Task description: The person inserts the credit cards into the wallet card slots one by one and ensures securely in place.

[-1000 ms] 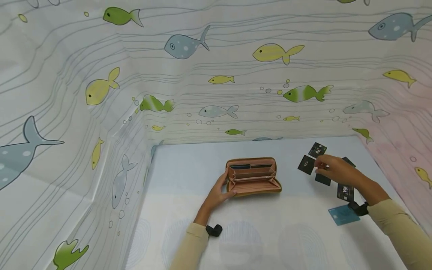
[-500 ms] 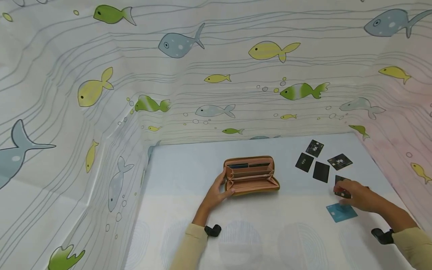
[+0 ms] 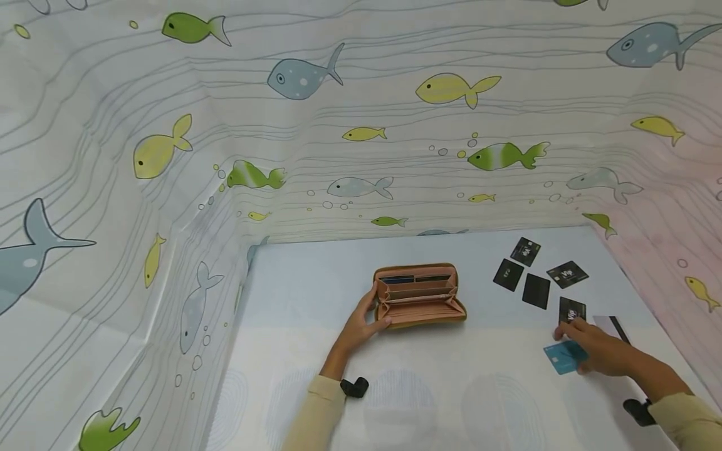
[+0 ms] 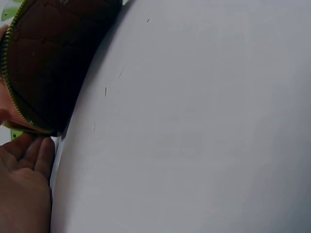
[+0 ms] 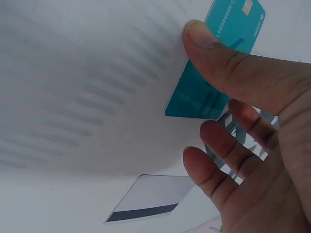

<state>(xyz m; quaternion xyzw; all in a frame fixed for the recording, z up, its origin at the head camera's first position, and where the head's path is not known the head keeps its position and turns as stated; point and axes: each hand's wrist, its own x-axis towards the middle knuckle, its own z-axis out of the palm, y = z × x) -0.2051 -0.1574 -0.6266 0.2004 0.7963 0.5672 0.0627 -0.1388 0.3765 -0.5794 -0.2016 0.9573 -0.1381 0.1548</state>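
Observation:
At the middle of the table, a tan zip-around wallet (image 3: 420, 297) stands unzipped, its pink-brown slots and gusset facing me. My left hand (image 3: 358, 326) grips its left end, thumb at the lower front corner. In the left wrist view the wallet's dark quilted outside (image 4: 53, 58) and gold zip teeth show above my fingers. On the right, my right hand (image 3: 603, 351) reaches over a blue card (image 3: 561, 358) that lies flat. In the right wrist view my thumb crosses the blue card (image 5: 194, 92), other fingers loosely bent and apart; the index finger is hidden.
Several black cards (image 3: 536, 291) lie scattered at the back right. One black "VIP" card (image 3: 572, 309) is just beyond my right fingers. A pale card with a dark stripe (image 5: 146, 204) lies beside that hand. Fish-printed sheeting (image 3: 361, 156) encloses the table's back and sides.
My right hand has come from the back black cards toward me, past the nearer "VIP" card, to the blue card. The pale striped card is now uncovered. Left hand and wallet stay put.

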